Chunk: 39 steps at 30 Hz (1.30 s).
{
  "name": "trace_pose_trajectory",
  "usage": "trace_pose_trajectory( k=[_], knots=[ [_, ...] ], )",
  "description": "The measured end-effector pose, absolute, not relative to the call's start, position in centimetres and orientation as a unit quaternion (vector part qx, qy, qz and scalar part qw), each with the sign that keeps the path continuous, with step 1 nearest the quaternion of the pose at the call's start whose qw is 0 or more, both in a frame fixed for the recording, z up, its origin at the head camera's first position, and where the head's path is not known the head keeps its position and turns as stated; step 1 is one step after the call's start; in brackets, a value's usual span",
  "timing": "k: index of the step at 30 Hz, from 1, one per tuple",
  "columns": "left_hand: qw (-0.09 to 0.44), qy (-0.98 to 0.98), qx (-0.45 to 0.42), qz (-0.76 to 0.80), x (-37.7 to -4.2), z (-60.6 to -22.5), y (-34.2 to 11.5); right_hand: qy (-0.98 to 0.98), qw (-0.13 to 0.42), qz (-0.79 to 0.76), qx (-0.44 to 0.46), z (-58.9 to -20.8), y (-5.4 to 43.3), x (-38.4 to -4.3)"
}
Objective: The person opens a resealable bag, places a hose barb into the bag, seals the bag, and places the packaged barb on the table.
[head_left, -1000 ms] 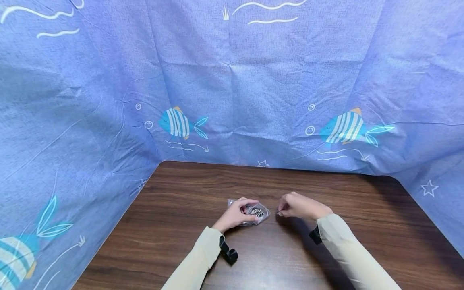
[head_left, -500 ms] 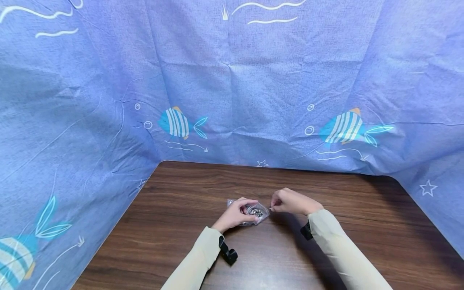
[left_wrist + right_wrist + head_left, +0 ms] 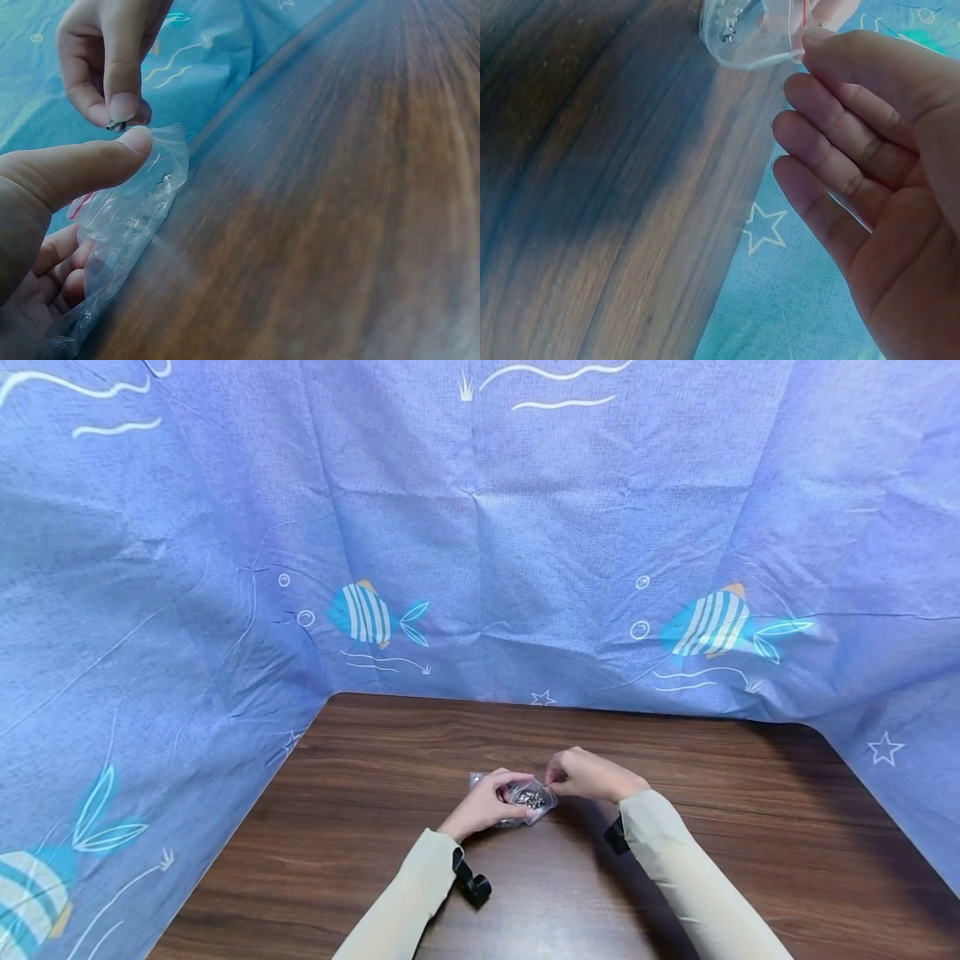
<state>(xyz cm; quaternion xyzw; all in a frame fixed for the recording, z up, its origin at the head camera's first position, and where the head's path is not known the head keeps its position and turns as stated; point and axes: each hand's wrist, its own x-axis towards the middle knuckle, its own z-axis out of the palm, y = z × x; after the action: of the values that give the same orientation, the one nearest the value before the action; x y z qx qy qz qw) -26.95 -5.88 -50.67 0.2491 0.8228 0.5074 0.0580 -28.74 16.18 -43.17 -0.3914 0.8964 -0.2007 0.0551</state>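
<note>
My left hand (image 3: 483,807) holds a clear zip bag (image 3: 548,808) low over the table, its mouth spread between thumb and fingers. Small shiny metal pieces (image 3: 532,799) lie inside the bag. A red line marks the zip edge in the left wrist view. Right at the bag's mouth, my right hand (image 3: 588,775) pinches a small metal piece (image 3: 115,125) between thumb and forefinger, its exact kind too small to tell. In the right wrist view, the other right fingers (image 3: 810,146) curl loosely beside the bag (image 3: 746,58).
Both hands work over a dark wood-grain table (image 3: 375,860). A blue cloth curtain (image 3: 480,543) printed with fish hangs behind it and along the sides. Black straps (image 3: 474,885) circle the wrists below pale sleeves (image 3: 405,885).
My right hand has moved left with its small metal piece, from beside the bag to the bag's mouth. My left hand and the bag have stayed in place.
</note>
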Motion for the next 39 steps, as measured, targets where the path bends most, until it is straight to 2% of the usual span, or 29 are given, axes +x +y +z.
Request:
trace_pose_trajectory(
  k=[9, 17, 20, 24, 31, 39],
  knots=[
    [0.053, 0.825, 0.246, 0.506, -26.9, -50.8, -5.7, 0.901, 0.065, -0.21, -0.374, -43.3, 15.3, -28.5],
    [0.057, 0.811, 0.256, 0.522, -25.3, -48.1, -5.7, 0.903, 0.067, -0.209, -0.37, -43.7, 15.3, -28.3],
    [0.055, 0.814, 0.254, 0.52, -25.9, -49.2, -5.7, 0.905, 0.066, -0.211, -0.364, -43.8, 15.4, -28.2],
    [0.059, 0.82, 0.255, 0.508, -26.9, -50.7, -5.9, 0.906, 0.047, -0.218, -0.36, -44.1, 15.7, -27.8],
    [0.066, 0.832, 0.257, 0.488, -27.1, -50.5, -6.1, 0.908, 0.006, -0.256, -0.332, -44.9, 15.9, -26.8],
    [0.092, 0.832, 0.21, 0.506, -27.6, -49.8, -5.8, 0.918, -0.02, -0.285, -0.275, -45.5, 15.5, -25.3]
  ],
)
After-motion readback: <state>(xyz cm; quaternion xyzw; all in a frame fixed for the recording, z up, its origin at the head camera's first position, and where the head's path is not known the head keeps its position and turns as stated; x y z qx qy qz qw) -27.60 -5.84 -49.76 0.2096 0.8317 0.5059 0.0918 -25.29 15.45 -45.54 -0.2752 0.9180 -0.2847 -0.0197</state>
